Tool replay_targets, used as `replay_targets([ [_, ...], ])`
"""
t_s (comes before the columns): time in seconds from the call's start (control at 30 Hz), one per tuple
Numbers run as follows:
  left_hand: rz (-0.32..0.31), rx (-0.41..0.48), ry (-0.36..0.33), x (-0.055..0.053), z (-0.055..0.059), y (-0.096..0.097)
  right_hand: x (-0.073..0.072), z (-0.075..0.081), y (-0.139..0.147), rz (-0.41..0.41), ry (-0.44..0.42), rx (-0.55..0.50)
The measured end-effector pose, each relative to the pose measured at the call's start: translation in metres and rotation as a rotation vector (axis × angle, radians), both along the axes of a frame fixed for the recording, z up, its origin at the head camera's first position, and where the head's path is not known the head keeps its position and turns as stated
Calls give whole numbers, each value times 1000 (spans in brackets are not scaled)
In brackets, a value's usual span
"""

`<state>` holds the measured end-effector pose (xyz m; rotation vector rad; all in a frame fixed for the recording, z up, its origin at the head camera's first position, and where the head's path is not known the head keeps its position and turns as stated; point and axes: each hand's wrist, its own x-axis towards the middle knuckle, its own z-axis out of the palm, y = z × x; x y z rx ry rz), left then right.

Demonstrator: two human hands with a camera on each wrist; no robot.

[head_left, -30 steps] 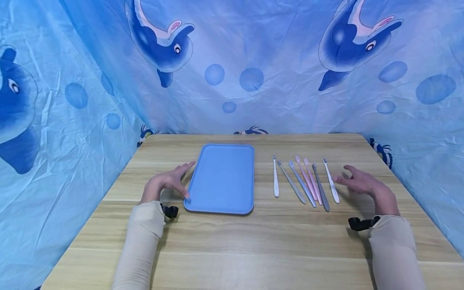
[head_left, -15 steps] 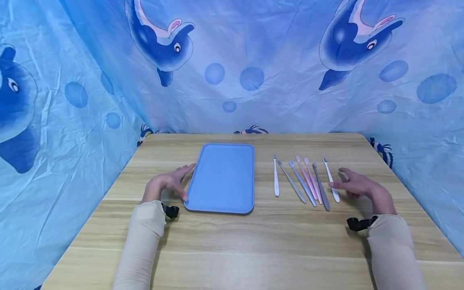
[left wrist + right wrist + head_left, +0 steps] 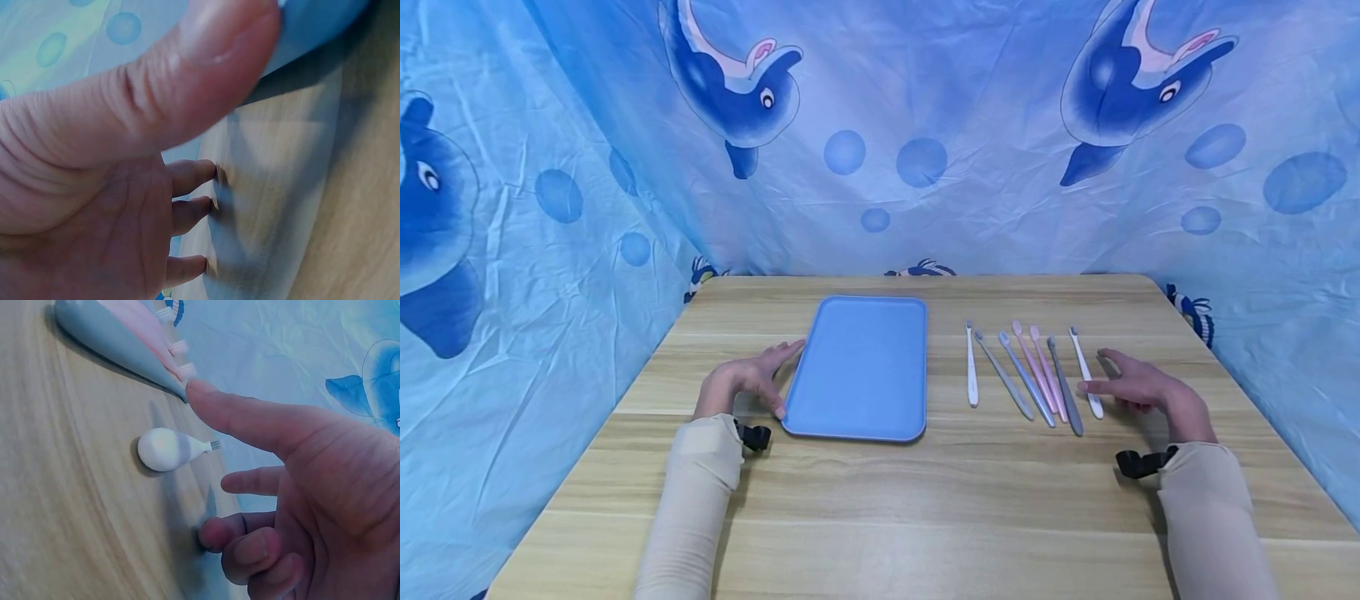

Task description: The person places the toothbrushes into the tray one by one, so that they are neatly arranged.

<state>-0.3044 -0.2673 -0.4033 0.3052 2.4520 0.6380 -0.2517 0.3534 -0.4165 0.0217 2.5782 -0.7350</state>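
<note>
The right hand (image 3: 1150, 392) is at 3 o'clock from the row of brushes, thumb and forefinger apart, holding nothing. Its thumb reaches across above the outer white brush (image 3: 165, 450), which lies on the counter (image 3: 880, 517). Towards 9 o'clock from there come the dark brush (image 3: 1065, 387), two pink brushes (image 3: 1034, 367), the blue brush (image 3: 1027, 382), the grey brush (image 3: 1003, 377) and the inner white brush (image 3: 972, 367), all heads towards 12. Further to 9 o'clock lies the tray (image 3: 857, 367). The left hand (image 3: 748, 379) is at the tray's 9 o'clock side, fingers spread; its thumb is by the 7 o'clock corner, contact unclear.
</note>
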Motion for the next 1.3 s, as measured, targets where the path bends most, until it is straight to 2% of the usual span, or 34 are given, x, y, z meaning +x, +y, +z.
replay_targets([
  [0.3, -18, -19, -4, 2, 2, -1, -3, -6, 0, -19, -24, -41],
  [0.63, -17, -38, -7, -9, -12, -5, -4, -9, -1, -30, -44, -72],
  [0.77, -24, -50, -5, -9, -12, -5, -5, -11, -2, -37, -49, -69],
  [1.13, -29, -74, -12, -16, -19, -7, -5, -14, -2, -5, 0, -71],
  [1.3, -28, -78, -11, -12, -16, -5, -5, -14, -2, 0, -6, -108],
])
